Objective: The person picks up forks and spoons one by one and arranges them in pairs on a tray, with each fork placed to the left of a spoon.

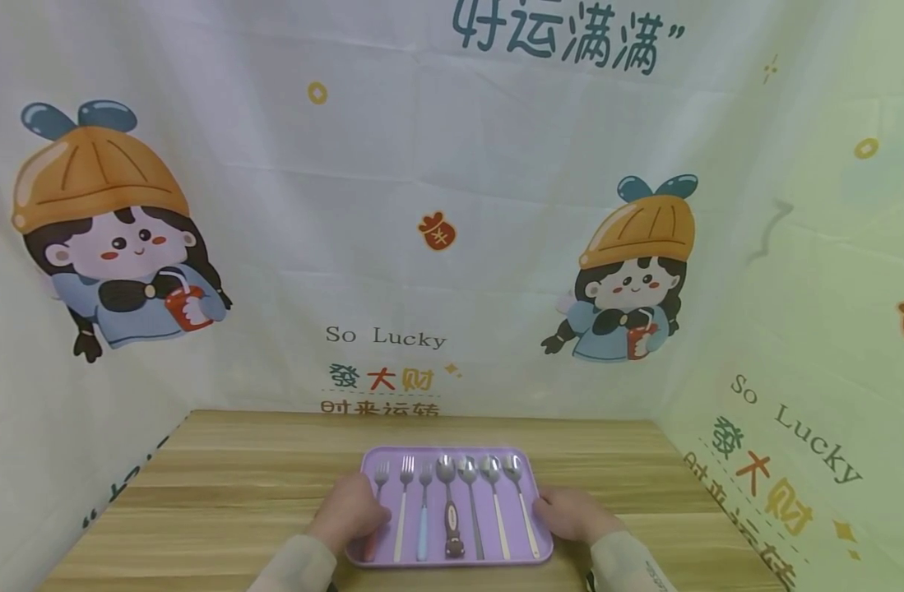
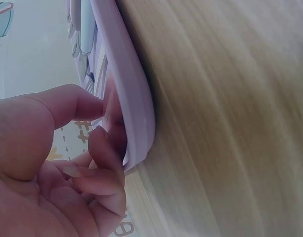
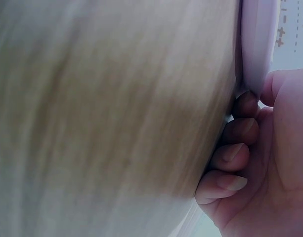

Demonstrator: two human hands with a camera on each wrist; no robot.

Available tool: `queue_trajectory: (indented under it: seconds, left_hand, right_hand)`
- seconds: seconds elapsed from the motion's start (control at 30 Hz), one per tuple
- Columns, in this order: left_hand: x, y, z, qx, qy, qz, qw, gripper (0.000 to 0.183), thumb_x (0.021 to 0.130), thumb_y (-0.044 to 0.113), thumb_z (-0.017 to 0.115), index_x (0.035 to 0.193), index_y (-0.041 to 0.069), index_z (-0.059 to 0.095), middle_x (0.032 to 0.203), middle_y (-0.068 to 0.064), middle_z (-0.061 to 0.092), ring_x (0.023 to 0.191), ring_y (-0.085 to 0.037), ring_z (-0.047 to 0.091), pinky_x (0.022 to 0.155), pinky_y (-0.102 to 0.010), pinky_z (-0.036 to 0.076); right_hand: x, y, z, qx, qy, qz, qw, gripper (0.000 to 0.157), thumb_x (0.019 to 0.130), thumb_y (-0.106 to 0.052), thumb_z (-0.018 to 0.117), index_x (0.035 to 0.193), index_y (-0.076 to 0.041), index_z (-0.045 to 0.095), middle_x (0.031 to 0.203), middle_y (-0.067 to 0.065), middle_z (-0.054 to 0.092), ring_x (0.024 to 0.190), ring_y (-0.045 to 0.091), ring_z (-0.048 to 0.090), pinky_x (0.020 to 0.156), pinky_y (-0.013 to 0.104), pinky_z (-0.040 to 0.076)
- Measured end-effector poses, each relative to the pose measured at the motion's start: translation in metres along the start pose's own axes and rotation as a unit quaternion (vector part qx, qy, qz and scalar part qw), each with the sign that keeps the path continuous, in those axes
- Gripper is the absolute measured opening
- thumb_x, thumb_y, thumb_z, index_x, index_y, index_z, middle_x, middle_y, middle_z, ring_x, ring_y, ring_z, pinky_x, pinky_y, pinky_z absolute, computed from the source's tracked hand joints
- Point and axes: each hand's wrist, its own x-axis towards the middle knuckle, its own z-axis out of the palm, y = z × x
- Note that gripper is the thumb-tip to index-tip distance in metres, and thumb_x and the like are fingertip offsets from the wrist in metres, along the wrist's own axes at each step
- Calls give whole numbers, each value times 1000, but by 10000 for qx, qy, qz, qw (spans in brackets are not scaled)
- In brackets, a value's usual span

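A purple rectangular tray (image 1: 507, 560) lies on the table, bearing a row of cutlery. Its left edge is gripped by my left hand (image 1: 350, 511), the thumb reaching over the rim across a red-handled fork (image 1: 370, 548). In the left wrist view, that thumb and index finger bend in at the tray's corner. My right hand (image 1: 572, 514) holds the opposite edge, its thumb at the rim and its other fingers curled low beside the table. Beside the red fork are a cream-handled fork (image 1: 401, 514) and a blue-handled fork (image 1: 423, 526). Several spoons, one bear-handled spoon (image 1: 452, 526) among them, fill the right half.
Wood-grain table (image 1: 237, 469) surface extends on both sides of the tray. Behind it hangs a printed white cloth (image 1: 392, 271) with cartoon figures and lettering, which continues along the left and right sides.
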Motion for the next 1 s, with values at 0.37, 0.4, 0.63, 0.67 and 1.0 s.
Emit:
queue_trajectory:
  seconds: [0.37,0.4,0.63,0.67,1.0]
  left_hand:
    - [32,-38,15,-125,-115,237,9996,22,86,16,83,86,3,65,80,-11,64,68,-24,61,61,-34,55]
    - [28,-35,10,-162,-120,277,9994,21,86,15,82,85,3,65,79,-10,64,68,-23,61,62,-34,55]
    - [-3,-30,-24,-516,241,673,9961,21,88,12,80,81,7,61,75,-5,61,68,-19,58,60,-33,51]
    - [-7,-31,-28,-645,320,704,9949,20,88,11,81,83,6,62,77,-5,62,70,-19,59,62,-32,51]
    - [-21,-41,-57,351,302,2174,9750,62,93,33,86,142,2,66,140,-20,70,127,-40,69,111,-63,55]
  right_hand:
    - [3,2,3,-50,35,-65,10000,56,110,-43,42,140,-5,71,133,21,77,126,48,70,110,64,54]
    - [2,-1,1,-56,2,-77,10000,58,110,-44,42,141,-4,70,134,21,76,127,48,70,111,63,54]
    - [-16,-16,-13,441,112,-115,9989,36,111,-32,51,119,-8,76,118,17,79,115,43,73,107,64,54]
    - [-18,-15,-14,479,148,-112,9987,32,111,-31,52,114,-10,76,112,13,79,110,38,74,105,62,56]
    - [-42,-27,-37,720,573,-333,9952,43,109,-40,65,132,-3,68,124,18,71,111,38,71,97,60,60]
